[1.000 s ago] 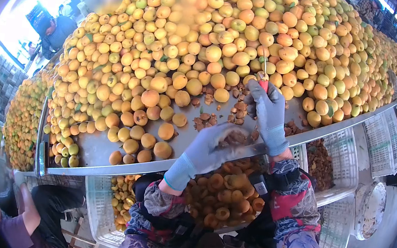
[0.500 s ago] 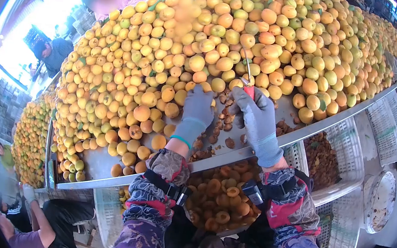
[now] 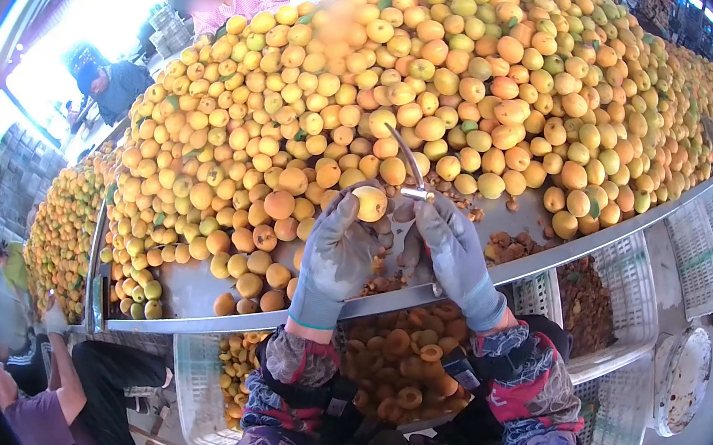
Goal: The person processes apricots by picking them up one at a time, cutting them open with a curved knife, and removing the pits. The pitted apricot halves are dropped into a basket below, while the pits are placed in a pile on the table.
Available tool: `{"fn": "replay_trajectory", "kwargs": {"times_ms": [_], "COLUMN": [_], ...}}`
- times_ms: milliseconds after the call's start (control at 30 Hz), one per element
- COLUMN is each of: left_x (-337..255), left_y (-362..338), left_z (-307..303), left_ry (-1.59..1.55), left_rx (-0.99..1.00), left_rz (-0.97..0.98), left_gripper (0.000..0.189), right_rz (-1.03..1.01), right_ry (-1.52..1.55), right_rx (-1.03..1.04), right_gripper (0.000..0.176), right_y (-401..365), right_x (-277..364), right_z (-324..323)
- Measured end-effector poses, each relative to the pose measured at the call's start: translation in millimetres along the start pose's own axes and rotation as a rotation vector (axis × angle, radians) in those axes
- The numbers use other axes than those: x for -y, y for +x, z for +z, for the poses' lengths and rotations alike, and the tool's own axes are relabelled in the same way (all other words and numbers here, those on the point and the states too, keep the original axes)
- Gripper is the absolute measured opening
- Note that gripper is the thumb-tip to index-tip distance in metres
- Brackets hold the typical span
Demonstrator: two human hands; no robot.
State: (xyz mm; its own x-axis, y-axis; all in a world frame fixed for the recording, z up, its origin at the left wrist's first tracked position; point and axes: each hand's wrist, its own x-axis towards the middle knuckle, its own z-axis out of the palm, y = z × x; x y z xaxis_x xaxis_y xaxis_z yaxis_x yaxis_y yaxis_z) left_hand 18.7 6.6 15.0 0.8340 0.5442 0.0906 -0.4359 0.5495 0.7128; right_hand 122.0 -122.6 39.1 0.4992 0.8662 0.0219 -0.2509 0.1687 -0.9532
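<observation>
My left hand (image 3: pixel 330 259), in a grey glove, grips a yellow apricot (image 3: pixel 369 204) between thumb and fingers. Opposite it, my gloved right hand (image 3: pixel 456 256) is closed around a small knife (image 3: pixel 417 192) with a thin curved blade pointing up and away. The knife's handle is mostly hidden in the palm. Both hands are above the near edge of a metal table (image 3: pixel 190 291), close together, with the blade just right of the apricot. Beyond them rises a large heap of whole apricots (image 3: pixel 233 147). Brown pits (image 3: pixel 508 247) lie scattered on the metal.
Below the table edge, halved apricots (image 3: pixel 411 365) fill a container in front of me. A white crate (image 3: pixel 626 288) at the right holds brown pits, near a white bucket (image 3: pixel 683 383). Other people stand at the far left, and one person (image 3: pixel 47 389) sits at the lower left.
My left hand has come back from the heap with an apricot and turned palm up. My right hand has lowered slightly, bringing the knife beside the fruit. The view has shifted a little.
</observation>
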Motion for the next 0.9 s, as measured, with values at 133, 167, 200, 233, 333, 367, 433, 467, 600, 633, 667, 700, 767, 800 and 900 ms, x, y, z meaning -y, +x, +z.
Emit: {"fn": "replay_trajectory", "kwargs": {"times_ms": [133, 167, 200, 233, 333, 367, 433, 467, 600, 633, 667, 700, 767, 800, 900], "left_x": [-6, -8, -9, -10, -9, -9, -9, -8, -10, -10, -10, -9, -8, -6, -1], "left_y": [-8, -10, -11, -13, -13, -12, -9, -9, -9, -10, -10, -11, -12, -12, -14], "left_z": [3, 3, 3, 4, 8, 8, 9, 9, 8, 9, 11, 12, 11, 8, 15], "left_ry": [-0.146, -0.149, -0.164, -0.18, -0.14, -0.142, -0.142, -0.143, -0.127, -0.09, -0.09, -0.052, -0.014, 0.06, 0.18], "left_rx": [0.042, 0.039, 0.041, 0.044, 0.029, 0.029, 0.102, 0.103, 0.17, 0.167, 0.167, 0.152, 0.137, 0.117, 0.032], "left_rz": [-0.065, -0.062, -0.075, -0.089, -0.053, -0.055, -0.019, -0.019, 0.005, 0.017, 0.017, 0.026, 0.034, 0.048, 0.094], "left_gripper": [0.035, 0.035, 0.035, 0.035, 0.035, 0.035, 0.036, 0.036, 0.037, 0.037, 0.037, 0.037, 0.036, 0.035, 0.034], "right_rz": [-0.121, -0.118, -0.172, -0.226, -0.166, -0.112, -0.123, -0.133, -0.207, -0.156, -0.105, -0.105, -0.193, -0.193, -0.174], "right_ry": [0.027, 0.025, -0.074, -0.173, -0.124, -0.079, -0.119, -0.157, -0.226, -0.188, -0.149, -0.148, -0.228, -0.228, -0.172], "right_rx": [0.127, 0.13, 0.109, 0.088, 0.105, 0.118, 0.101, 0.086, 0.073, 0.07, 0.067, 0.066, 0.045, 0.044, 0.026], "right_gripper": [0.028, 0.028, 0.027, 0.027, 0.027, 0.028, 0.028, 0.029, 0.031, 0.031, 0.031, 0.031, 0.031, 0.031, 0.031], "right_y": [-1, -1, 0, 0, -4, -5, -2, -1, -1, -1, -1, -1, -1, -1, -1], "right_x": [-9, -13, -18, -20, -11, -9, -11, -13, -19, -18, -18, -18, -22, -23, -27], "right_z": [5, 5, 5, 6, 9, 9, 8, 7, 6, 7, 7, 8, 10, 11, 17]}}
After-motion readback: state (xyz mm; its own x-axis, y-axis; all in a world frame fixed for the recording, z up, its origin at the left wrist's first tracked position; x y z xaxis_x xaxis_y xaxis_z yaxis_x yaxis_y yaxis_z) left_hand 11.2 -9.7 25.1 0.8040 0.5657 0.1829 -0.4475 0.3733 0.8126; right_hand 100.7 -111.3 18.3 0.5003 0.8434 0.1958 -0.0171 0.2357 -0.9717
